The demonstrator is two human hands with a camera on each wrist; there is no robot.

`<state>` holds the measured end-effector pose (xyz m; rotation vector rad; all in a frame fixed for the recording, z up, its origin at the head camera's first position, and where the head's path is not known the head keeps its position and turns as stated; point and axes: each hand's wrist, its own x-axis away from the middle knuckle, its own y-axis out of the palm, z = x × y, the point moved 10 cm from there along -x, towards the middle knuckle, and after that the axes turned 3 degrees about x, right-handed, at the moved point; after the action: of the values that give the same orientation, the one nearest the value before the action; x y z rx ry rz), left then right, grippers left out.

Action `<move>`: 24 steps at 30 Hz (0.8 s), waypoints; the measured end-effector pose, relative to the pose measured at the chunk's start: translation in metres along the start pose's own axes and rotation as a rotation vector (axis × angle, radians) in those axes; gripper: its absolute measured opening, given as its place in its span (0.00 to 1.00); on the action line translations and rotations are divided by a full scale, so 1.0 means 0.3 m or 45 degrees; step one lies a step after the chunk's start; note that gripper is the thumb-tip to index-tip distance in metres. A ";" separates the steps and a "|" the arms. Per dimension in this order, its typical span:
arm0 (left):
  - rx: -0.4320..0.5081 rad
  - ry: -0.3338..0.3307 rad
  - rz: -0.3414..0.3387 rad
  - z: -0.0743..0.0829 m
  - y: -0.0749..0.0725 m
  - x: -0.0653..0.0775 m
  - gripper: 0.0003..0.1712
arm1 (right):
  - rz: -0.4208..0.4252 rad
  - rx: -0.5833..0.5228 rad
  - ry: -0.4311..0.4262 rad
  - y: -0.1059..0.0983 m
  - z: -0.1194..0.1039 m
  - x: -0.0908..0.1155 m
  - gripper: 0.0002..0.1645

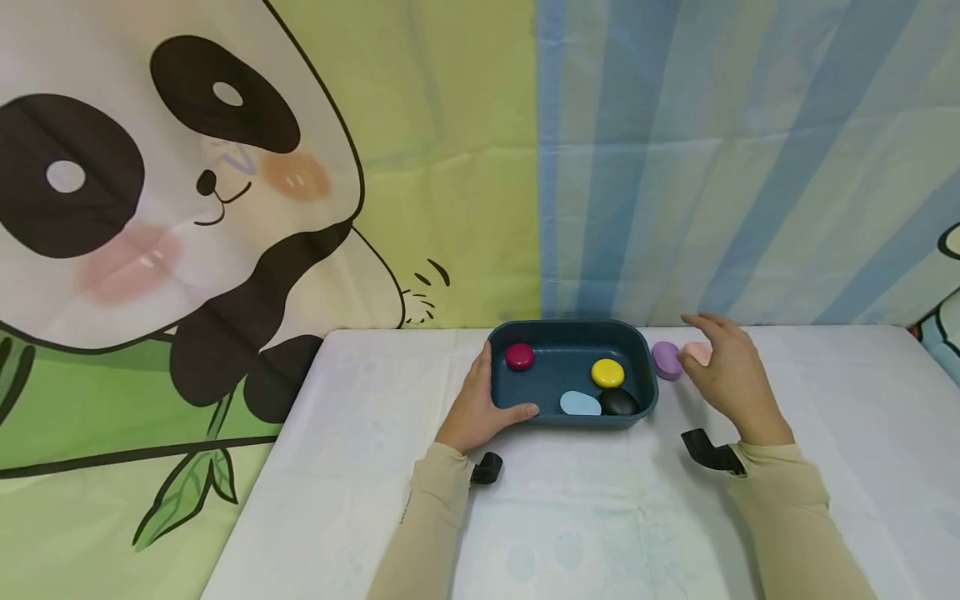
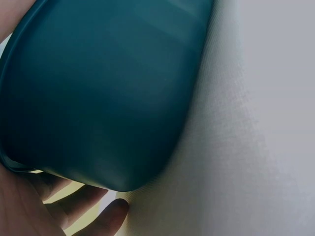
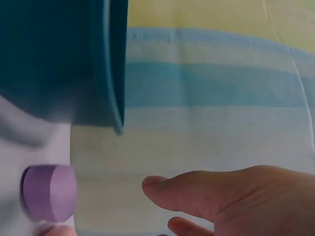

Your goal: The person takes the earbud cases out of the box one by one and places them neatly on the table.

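Note:
A dark teal rectangular tub (image 1: 551,382) stands near the back of the table. Inside it lie a crimson rounded piece (image 1: 520,357), a yellow one (image 1: 607,373), a black one (image 1: 619,402) and a light blue one (image 1: 581,403). My left hand (image 1: 480,408) grips the tub's near left corner, thumb at the front rim and fingers along the left side. To the right of the tub, my right hand (image 1: 731,375) holds nothing, its thumb and forefinger spread apart. Nearest to it are a purple piece (image 1: 667,360) and a pale pink piece (image 1: 697,352), the latter partly hidden behind the hand.
A white cloth (image 1: 570,517) covers the table. Close behind the tub hangs a printed curtain (image 1: 465,150) with a panda and blue stripes. Dark wrist mounts (image 1: 708,452) stick out beside both cuffs.

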<state>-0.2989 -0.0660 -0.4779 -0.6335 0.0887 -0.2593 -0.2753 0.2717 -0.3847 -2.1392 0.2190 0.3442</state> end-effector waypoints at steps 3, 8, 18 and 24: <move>-0.008 -0.005 -0.004 -0.001 0.004 0.000 0.74 | -0.031 0.004 -0.020 0.013 -0.033 -0.001 0.32; -0.012 -0.016 -0.002 0.000 0.002 0.003 0.75 | -0.134 0.008 -0.053 0.060 -0.089 -0.005 0.34; -0.018 -0.018 -0.007 0.005 0.000 0.003 0.74 | -0.337 0.023 -0.144 0.145 -0.199 0.001 0.37; -0.021 -0.014 -0.010 0.006 0.001 0.003 0.75 | -0.406 -0.008 -0.233 0.194 -0.259 0.015 0.37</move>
<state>-0.2977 -0.0650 -0.4765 -0.6515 0.0776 -0.2631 -0.2753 0.1747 -0.3905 -2.0919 -0.2269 0.3503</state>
